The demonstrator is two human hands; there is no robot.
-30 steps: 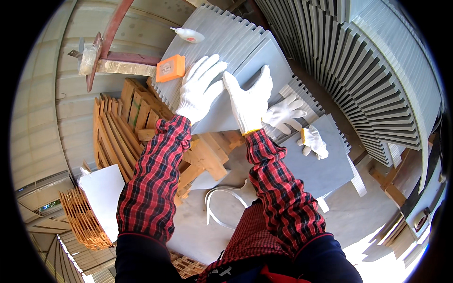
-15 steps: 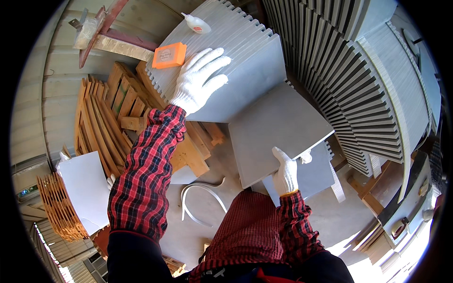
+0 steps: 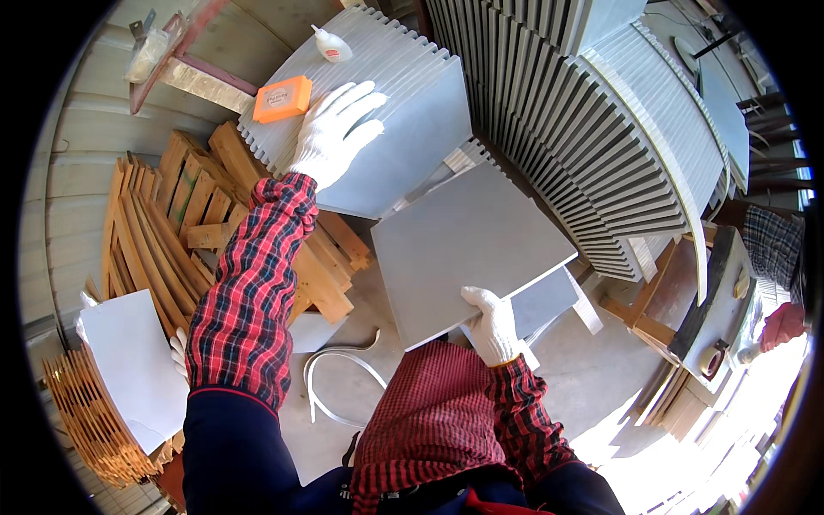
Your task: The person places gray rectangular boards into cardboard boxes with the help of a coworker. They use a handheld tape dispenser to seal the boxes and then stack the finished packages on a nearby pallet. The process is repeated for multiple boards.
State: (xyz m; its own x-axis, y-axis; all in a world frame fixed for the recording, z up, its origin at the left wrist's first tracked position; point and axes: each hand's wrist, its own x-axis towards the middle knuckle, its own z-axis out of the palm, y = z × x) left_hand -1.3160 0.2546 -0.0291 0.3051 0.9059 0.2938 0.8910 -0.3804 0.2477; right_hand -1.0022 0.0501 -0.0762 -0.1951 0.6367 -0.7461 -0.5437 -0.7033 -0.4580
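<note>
Grey tile [image 3: 468, 249] mid-frame, tilted, gripped at its lower edge by right hand [image 3: 491, 324]. Left hand [image 3: 336, 130] flat, fingers spread, on tile stack [image 3: 403, 94] at 11 o'clock. Hands well apart. Orange block [image 3: 282, 98] and glue bottle [image 3: 330, 45] on stack, 9–12 o'clock of left hand.

A gloved left hand [image 3: 335, 129] lay flat on a stack of grey tiles [image 3: 403, 146] at upper centre, near an orange block [image 3: 282, 99]. The gloved right hand [image 3: 492, 324] gripped the lower edge of a loose grey tile [image 3: 468, 249] at centre. Wooden slats [image 3: 180, 232] lay left.
</note>
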